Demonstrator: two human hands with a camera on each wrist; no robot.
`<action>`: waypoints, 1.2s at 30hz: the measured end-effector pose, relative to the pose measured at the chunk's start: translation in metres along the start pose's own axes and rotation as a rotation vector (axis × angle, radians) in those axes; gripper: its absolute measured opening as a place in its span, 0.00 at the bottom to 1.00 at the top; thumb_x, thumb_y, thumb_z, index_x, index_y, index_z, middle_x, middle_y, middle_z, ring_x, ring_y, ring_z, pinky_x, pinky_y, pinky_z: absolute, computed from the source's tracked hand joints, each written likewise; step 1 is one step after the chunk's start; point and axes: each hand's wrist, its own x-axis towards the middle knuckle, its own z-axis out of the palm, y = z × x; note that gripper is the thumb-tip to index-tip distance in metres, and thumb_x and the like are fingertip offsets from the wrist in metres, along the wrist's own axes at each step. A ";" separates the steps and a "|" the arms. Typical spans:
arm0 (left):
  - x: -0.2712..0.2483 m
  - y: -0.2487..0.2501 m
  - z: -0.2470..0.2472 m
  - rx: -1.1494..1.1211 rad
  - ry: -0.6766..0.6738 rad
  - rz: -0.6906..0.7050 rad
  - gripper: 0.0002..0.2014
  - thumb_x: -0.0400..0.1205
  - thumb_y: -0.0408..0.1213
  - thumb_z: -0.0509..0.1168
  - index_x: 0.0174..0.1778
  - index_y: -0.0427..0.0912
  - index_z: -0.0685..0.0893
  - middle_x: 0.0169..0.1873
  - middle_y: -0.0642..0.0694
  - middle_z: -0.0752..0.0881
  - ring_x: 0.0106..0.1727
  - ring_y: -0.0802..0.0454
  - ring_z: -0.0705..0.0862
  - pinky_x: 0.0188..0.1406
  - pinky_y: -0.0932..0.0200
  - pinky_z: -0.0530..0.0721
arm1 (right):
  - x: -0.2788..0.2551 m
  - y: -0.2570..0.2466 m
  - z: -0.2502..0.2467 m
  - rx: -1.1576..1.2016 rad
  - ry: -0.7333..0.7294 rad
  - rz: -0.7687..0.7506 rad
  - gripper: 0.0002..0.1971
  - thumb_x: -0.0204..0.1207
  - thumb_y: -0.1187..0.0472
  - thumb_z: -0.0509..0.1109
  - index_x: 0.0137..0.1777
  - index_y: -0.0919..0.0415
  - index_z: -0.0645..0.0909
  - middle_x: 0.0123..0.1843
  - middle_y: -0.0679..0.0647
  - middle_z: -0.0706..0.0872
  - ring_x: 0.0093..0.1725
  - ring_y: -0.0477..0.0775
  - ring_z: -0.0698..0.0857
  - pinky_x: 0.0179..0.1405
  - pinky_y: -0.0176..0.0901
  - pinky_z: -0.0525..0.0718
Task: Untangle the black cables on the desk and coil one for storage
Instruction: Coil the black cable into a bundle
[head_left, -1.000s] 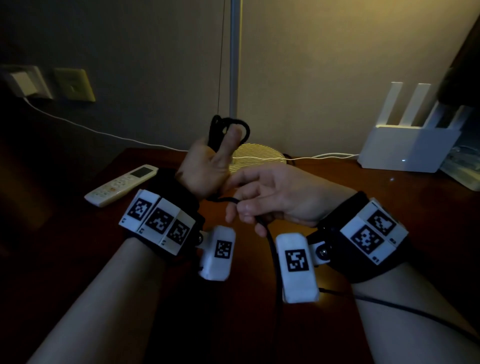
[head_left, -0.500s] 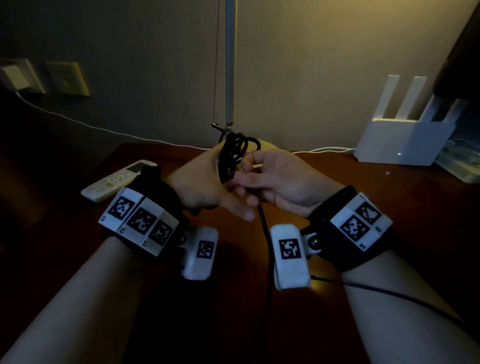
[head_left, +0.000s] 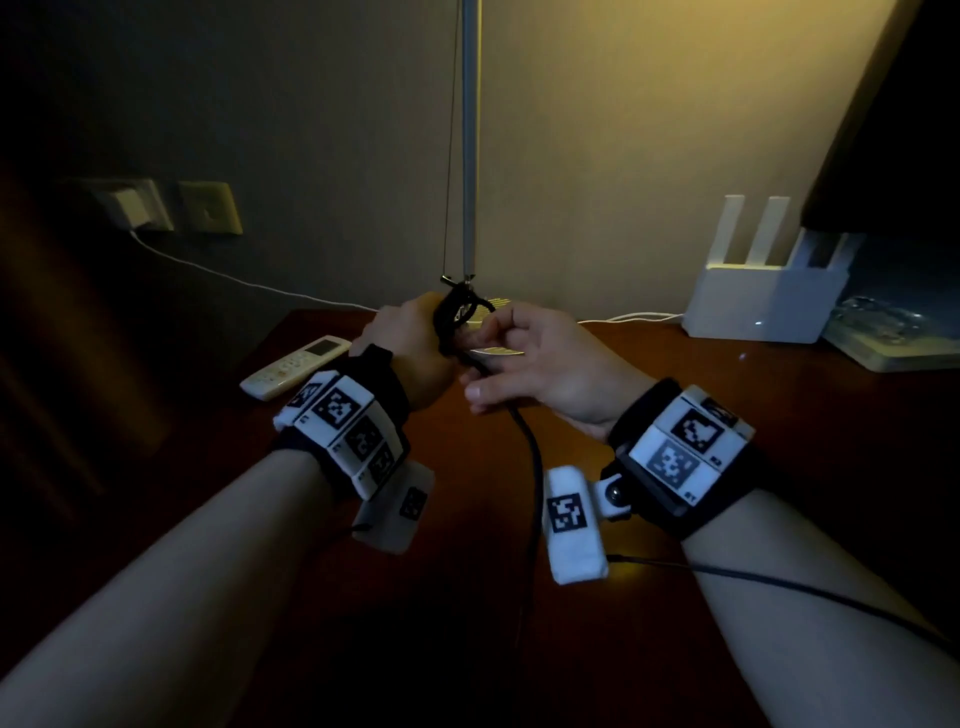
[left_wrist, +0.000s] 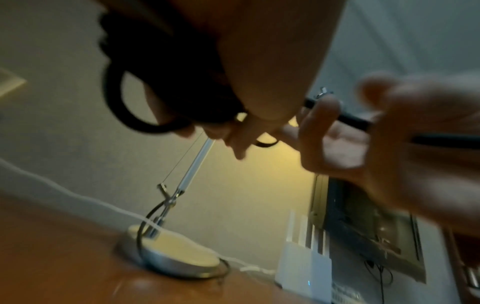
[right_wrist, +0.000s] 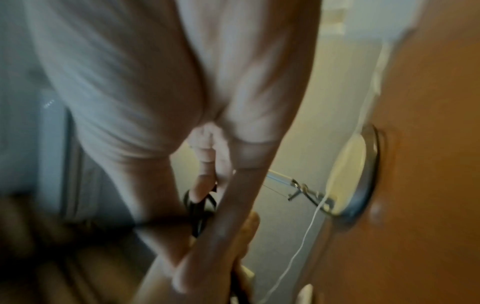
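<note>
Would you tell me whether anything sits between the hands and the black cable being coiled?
Nothing visible does: the left hand grips the coiled black cable, and the right hand holds the loose strand running toward the person.

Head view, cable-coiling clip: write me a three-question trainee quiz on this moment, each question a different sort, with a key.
1. True or false: the left hand grips the coiled part of the black cable.
2. Multiple choice: where does the loose run of cable go from the right hand? A) up the lamp pole B) down over the desk towards the person C) across to the white router
3. Fill in: the white object on the desk to the left of the left hand is a ____.

Key: 1 true; 2 B; 3 remote control.
</note>
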 end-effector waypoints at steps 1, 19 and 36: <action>-0.006 0.002 -0.004 0.001 0.021 -0.042 0.21 0.74 0.46 0.72 0.61 0.51 0.77 0.56 0.41 0.84 0.56 0.39 0.82 0.45 0.52 0.76 | -0.007 -0.005 0.003 -0.036 -0.005 0.002 0.21 0.68 0.86 0.70 0.54 0.65 0.72 0.55 0.64 0.81 0.42 0.57 0.88 0.40 0.53 0.92; -0.111 0.026 -0.068 -0.404 0.025 -0.341 0.21 0.70 0.46 0.78 0.51 0.38 0.82 0.41 0.43 0.85 0.44 0.49 0.85 0.48 0.52 0.86 | -0.086 -0.025 0.062 -0.638 0.478 -0.306 0.07 0.77 0.60 0.74 0.54 0.57 0.89 0.34 0.47 0.89 0.22 0.33 0.81 0.22 0.21 0.72; -0.132 0.000 -0.081 -0.576 0.103 -0.514 0.24 0.74 0.57 0.72 0.54 0.41 0.81 0.38 0.45 0.84 0.35 0.49 0.84 0.29 0.55 0.82 | -0.109 -0.073 0.078 -0.386 0.018 -0.022 0.13 0.83 0.57 0.65 0.61 0.66 0.79 0.30 0.56 0.84 0.20 0.49 0.78 0.16 0.40 0.79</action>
